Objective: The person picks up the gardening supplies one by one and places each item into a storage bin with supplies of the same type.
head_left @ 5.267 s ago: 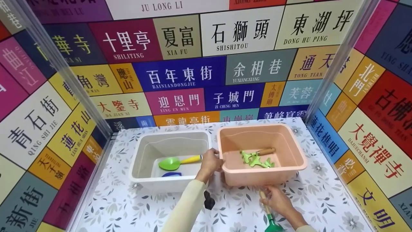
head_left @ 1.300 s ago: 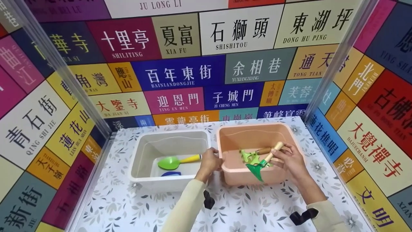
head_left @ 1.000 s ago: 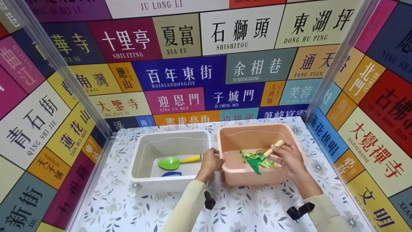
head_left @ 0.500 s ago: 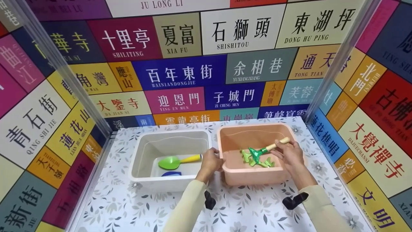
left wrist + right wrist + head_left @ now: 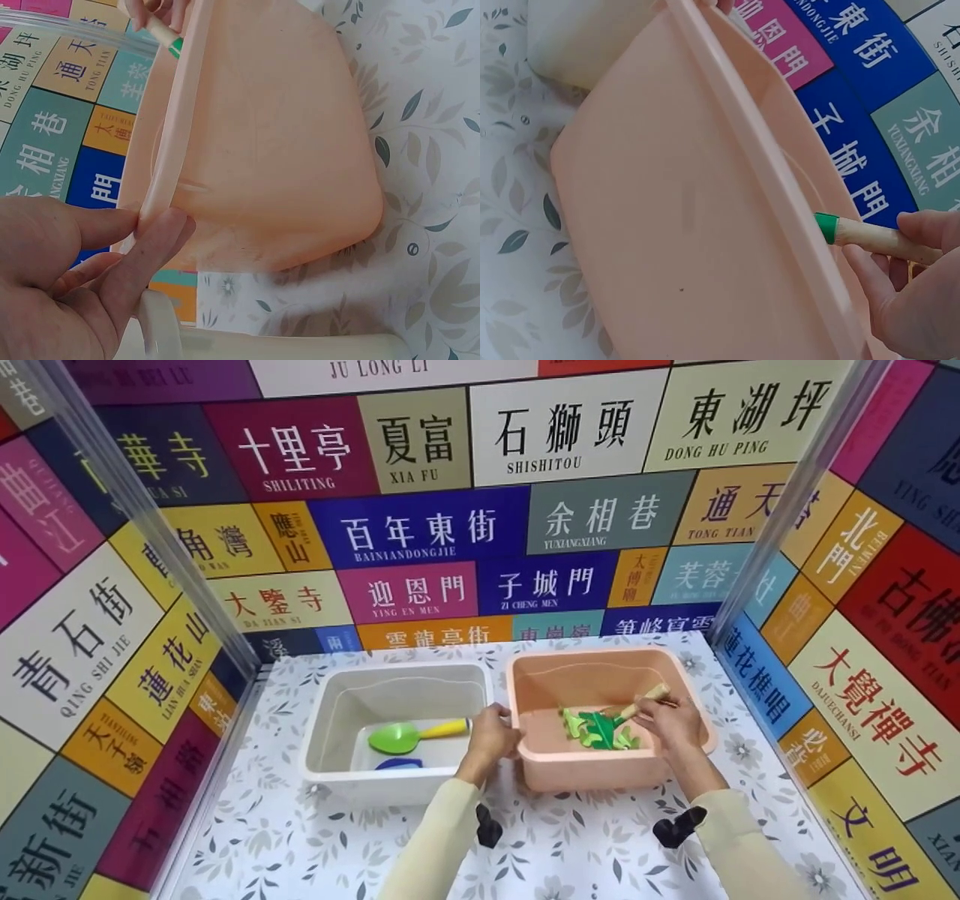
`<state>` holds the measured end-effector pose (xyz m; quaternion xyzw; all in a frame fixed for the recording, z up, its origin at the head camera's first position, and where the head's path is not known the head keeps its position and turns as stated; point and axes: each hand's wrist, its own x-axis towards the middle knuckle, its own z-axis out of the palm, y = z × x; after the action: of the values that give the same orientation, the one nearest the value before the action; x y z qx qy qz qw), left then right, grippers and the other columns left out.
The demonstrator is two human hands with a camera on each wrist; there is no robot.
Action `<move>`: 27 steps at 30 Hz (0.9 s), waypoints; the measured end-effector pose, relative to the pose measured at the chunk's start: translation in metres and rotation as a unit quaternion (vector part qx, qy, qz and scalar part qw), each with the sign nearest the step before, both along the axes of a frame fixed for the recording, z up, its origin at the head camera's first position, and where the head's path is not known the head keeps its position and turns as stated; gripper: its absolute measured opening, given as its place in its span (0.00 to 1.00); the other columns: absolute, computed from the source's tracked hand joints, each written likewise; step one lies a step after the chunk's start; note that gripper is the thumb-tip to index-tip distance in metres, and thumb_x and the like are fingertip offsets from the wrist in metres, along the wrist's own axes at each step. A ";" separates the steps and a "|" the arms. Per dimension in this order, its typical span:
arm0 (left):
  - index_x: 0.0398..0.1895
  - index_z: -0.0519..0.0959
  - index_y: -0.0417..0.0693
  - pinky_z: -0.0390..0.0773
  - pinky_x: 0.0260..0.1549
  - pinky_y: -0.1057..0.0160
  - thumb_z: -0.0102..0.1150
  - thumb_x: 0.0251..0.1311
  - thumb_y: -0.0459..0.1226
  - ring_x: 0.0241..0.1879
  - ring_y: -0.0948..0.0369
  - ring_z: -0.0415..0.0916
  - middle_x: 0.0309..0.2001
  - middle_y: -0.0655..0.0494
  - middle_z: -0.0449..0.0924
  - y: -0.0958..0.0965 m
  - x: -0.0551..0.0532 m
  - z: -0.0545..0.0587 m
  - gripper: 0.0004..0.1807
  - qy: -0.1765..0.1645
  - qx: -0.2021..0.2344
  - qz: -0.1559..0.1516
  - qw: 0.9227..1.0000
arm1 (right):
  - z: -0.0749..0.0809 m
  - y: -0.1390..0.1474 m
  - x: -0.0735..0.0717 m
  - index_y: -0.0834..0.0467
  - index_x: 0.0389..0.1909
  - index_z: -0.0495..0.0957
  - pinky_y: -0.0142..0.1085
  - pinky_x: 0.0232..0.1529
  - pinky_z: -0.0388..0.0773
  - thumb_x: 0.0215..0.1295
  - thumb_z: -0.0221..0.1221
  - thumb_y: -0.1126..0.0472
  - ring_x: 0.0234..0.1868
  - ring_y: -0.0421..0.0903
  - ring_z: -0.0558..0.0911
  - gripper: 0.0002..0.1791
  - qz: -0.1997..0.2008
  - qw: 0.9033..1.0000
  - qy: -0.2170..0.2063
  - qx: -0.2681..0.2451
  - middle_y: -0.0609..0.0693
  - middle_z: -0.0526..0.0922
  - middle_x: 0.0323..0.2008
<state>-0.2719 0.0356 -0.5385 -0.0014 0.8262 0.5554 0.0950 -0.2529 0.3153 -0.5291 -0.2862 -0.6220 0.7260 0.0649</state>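
My right hand (image 5: 670, 725) grips the pale wooden handle of a small hand rake (image 5: 602, 730) over the peach bin (image 5: 600, 772). Its dark green, flared head points down to the left, inside the bin, and overlaps light green pronged garden tools (image 5: 574, 723) there. In the right wrist view, thumb and fingers close round the handle just beyond the bin's rim; the head is hidden behind the wall. My left hand (image 5: 491, 741) pinches the peach bin's rim near its front left corner, thumb and fingers on either side, as the left wrist view shows.
To the left stands a white bin (image 5: 375, 787) holding a light green trowel (image 5: 395, 739) with a yellow handle and a blue piece (image 5: 399, 763). Both bins stand side by side on a leaf-patterned tabletop (image 5: 555, 847). Walls of coloured sign panels (image 5: 420, 532) enclose the back and sides.
My right hand has lifted the rake from the tabletop in front, brought it over the peach bin and lowered its head inside. My left hand has kept its hold on the rim.
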 end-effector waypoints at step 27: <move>0.52 0.74 0.28 0.89 0.23 0.57 0.59 0.52 0.21 0.19 0.58 0.83 0.32 0.40 0.84 0.002 0.001 0.003 0.21 -0.013 -0.007 0.002 1.000 | -0.018 -0.007 -0.006 0.65 0.60 0.72 0.33 0.44 0.88 0.68 0.63 0.56 0.39 0.39 0.82 0.25 0.052 0.978 -0.019 0.202 0.55 0.78 0.48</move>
<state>-0.2713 0.0379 -0.5359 -0.0104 0.8290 0.5493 0.1046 -0.2592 0.3084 -0.5467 -0.2482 -0.7712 0.5818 0.0716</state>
